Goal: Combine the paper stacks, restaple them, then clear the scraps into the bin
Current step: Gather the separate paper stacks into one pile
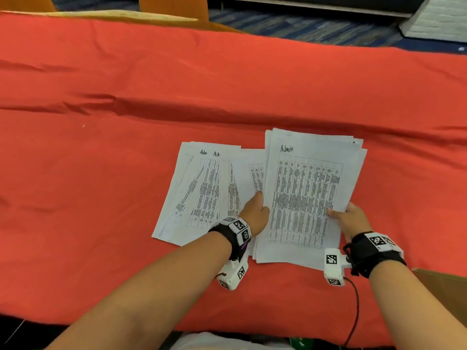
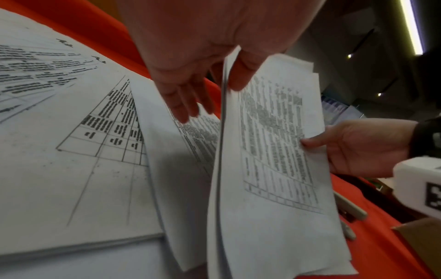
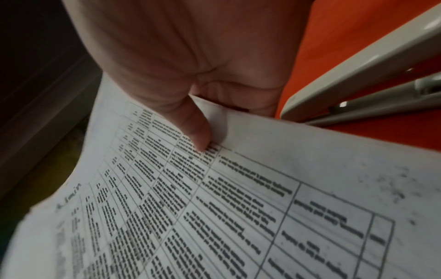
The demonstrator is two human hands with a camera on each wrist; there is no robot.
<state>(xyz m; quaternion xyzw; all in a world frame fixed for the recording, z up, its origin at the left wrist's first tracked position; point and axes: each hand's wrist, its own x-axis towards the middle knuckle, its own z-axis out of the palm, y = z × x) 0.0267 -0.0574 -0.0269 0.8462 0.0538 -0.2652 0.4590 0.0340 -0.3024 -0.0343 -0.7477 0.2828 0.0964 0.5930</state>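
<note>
The paper stack that I hold up off the worktop is a sheaf of printed table sheets with "Admin" handwritten at the top, lifted on the right side of the red-covered surface and tilted toward me. My right hand has its grip pinching the stack's right edge, thumb pressed on the printed face and the fingers curled behind the sheets. My left hand takes the stack's left edge: in the left wrist view the thumb lies on the front of the sheets and the fingers reach behind them, so this grip is also closed on the stack, though more loosely. To the left, the loose sheets lie flat on the worktop, fanned and overlapping one another, their right side running under the raised stack. A beige stapler lies on the red cloth just beside my right hand, seen in the right wrist view, with a grey metal part next to it that I cannot identify. The corner of a cardboard box shows at the near right edge of the worktop, beside my right forearm.
</note>
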